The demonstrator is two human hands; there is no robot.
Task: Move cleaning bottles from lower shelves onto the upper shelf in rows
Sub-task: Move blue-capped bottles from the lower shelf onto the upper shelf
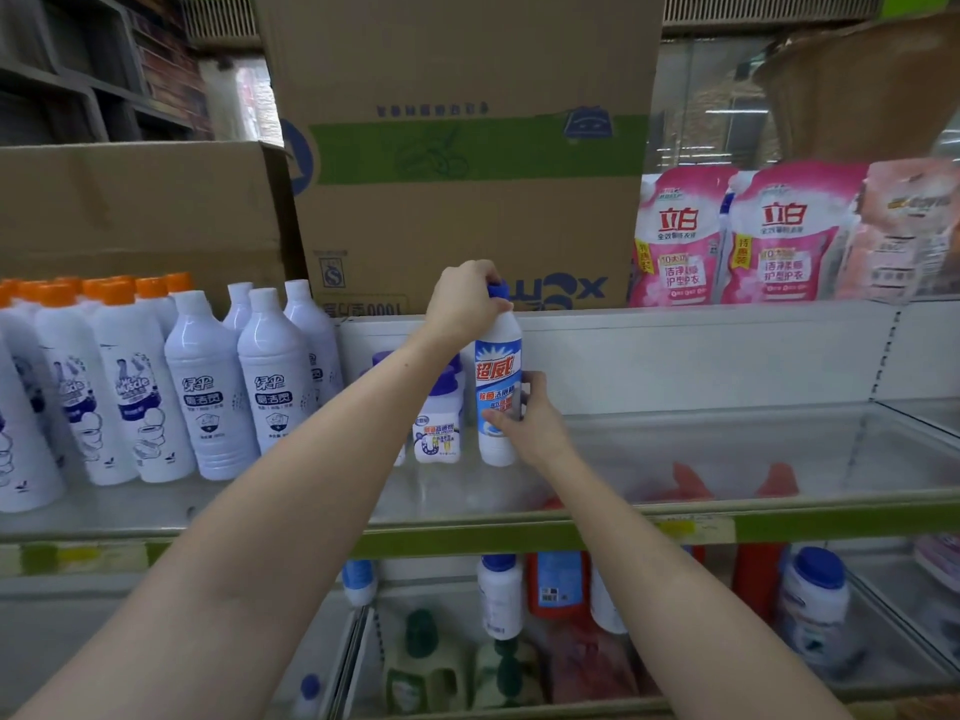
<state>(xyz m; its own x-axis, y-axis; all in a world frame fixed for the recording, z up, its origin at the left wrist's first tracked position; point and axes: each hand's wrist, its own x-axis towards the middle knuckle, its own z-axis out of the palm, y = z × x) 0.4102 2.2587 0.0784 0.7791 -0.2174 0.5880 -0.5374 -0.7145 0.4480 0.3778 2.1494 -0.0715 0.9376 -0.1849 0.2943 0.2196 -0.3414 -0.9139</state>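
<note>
My left hand (464, 297) curls over the cap of the blue-capped bottle (498, 387), and my right hand (530, 420) grips its lower body. It stands upright on the upper shelf (675, 506), seemingly touching down, just right of a squat purple-capped bottle (439, 423).

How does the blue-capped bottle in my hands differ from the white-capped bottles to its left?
The blue-capped bottle has a blue cap and a blue, red-lettered label; the white-capped bottles are white with dark print. The left hand and right hand hold it; those stand untouched. All are upright on the upper shelf.
</note>
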